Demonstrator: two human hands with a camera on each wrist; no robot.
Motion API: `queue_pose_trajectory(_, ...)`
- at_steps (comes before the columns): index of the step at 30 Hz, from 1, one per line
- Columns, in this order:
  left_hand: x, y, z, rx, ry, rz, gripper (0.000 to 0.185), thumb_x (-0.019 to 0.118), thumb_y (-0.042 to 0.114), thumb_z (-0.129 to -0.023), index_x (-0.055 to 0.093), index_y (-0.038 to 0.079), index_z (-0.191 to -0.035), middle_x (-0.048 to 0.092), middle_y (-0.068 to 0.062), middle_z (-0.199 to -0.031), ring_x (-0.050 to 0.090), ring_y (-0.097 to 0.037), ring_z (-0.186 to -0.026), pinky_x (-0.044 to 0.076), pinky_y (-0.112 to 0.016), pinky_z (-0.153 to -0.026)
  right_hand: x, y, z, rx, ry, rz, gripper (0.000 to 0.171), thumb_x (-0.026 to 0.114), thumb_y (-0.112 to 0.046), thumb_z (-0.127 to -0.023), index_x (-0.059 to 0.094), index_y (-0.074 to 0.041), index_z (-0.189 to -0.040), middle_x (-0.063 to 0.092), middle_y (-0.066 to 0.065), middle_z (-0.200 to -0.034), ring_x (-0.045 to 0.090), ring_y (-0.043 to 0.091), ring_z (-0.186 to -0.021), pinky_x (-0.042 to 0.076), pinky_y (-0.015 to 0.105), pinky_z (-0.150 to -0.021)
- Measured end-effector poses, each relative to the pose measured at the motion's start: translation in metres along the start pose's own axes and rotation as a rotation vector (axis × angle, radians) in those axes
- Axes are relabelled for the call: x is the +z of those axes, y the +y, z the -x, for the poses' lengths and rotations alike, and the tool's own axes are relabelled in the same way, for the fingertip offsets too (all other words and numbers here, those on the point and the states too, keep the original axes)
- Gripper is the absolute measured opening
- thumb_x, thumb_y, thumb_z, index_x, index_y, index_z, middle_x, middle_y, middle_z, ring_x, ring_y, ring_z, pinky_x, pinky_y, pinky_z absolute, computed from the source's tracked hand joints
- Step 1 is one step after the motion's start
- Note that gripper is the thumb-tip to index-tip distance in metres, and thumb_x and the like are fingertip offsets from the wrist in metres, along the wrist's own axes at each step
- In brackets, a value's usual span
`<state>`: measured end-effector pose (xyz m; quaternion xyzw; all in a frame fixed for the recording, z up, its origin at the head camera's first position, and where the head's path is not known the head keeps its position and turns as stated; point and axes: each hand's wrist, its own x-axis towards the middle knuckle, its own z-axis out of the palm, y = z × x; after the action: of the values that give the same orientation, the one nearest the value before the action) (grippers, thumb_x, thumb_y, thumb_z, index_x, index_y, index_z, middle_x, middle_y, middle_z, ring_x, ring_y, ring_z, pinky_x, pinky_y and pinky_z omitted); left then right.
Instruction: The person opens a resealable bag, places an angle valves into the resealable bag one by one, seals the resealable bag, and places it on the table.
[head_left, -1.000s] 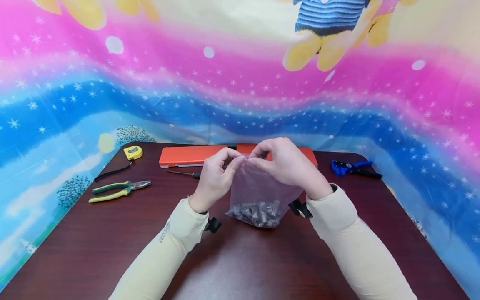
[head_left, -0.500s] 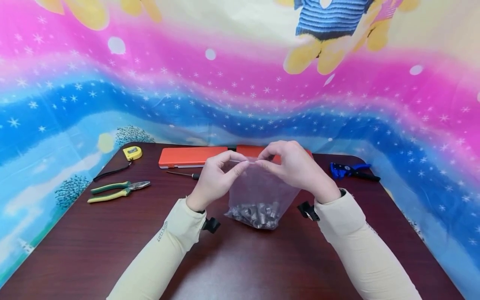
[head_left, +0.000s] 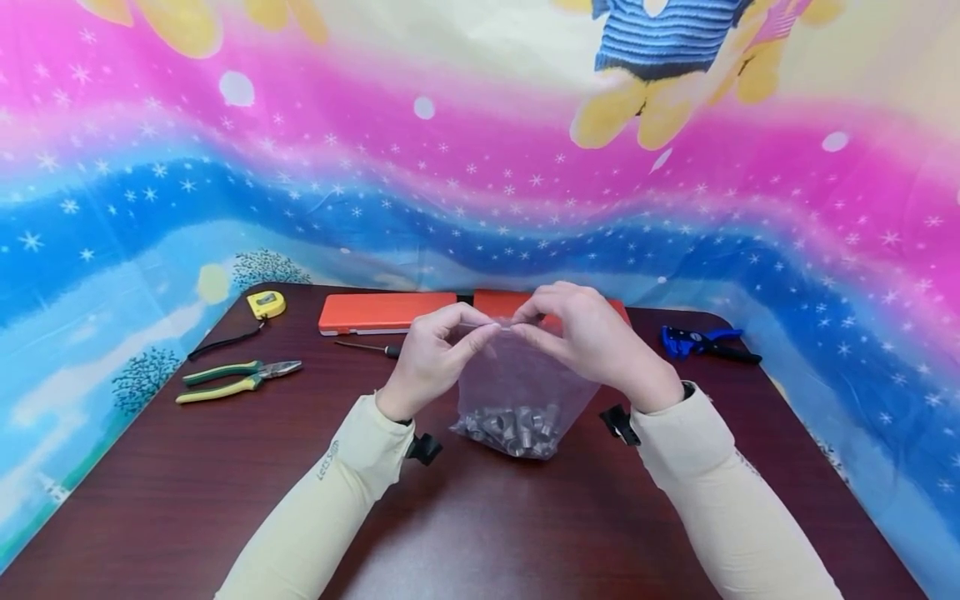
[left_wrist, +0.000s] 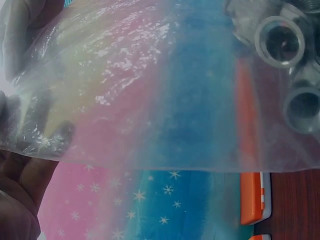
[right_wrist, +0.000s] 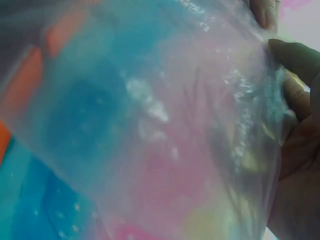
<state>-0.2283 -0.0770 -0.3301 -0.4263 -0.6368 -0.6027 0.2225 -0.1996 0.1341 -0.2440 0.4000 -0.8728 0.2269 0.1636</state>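
Clear plastic bag (head_left: 517, 383) stands upright at the centre of the dark brown wooden table (head_left: 480, 517), its bottom resting on the surface and filled with small silvery metal cylindrical fittings (head_left: 513, 425). Left hand (head_left: 431, 358) pinches the top edge of the bag between thumb and curled fingers; bag body hangs at 4 o'clock from this hand. Right hand (head_left: 592, 337) pinches the same top edge just beside the left fingertips; bag body lies at 7 o'clock from it. Left wrist view: film of the bag (left_wrist: 160, 85) fills the frame, fittings (left_wrist: 280, 42) at 2 o'clock. Right wrist view: fingers (right_wrist: 295, 60) clamp the bag film (right_wrist: 150, 125).

Orange flat case (head_left: 386, 312) at 12 o'clock behind the hands. Green-and-yellow-handled pliers (head_left: 232, 381) at 9 o'clock. Yellow tape measure (head_left: 266, 304) at 10 o'clock. Blue-handled tool (head_left: 701, 340) at 3 o'clock.
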Motion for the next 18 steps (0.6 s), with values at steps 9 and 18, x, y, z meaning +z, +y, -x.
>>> queue_pose_trajectory(9, -0.0001, -0.0006, -0.0011, 0.048, -0.008, 0.015, 0.004, 0.067, 0.003, -0.093, 0.070, 0.000, -0.094, 0.069, -0.007, -0.078, 0.067, -0.017, -0.066, 0.054, -0.031, -0.060, 0.0026, -0.0003, -0.0023, -0.052, 0.010, 0.008, 0.006, 0.078, -0.013, -0.087, 0.075, -0.011, -0.093, 0.067, -0.005, -0.085, 0.058, 0.014, -0.080, 0.048, 0.032, -0.068)
queue_pose_trajectory(18, -0.0009, -0.0002, 0.0000, 0.055, 0.009, -0.010, 0.004, 0.069, 0.001, -0.091, 0.072, 0.003, -0.094, 0.069, -0.006, -0.078, 0.068, -0.016, -0.069, 0.054, -0.030, -0.059, -0.0013, 0.0019, 0.0012, -0.038, 0.017, 0.021, 0.007, 0.080, -0.015, -0.085, 0.076, -0.013, -0.090, 0.067, -0.006, -0.082, 0.056, 0.012, -0.076, 0.046, 0.031, -0.065)
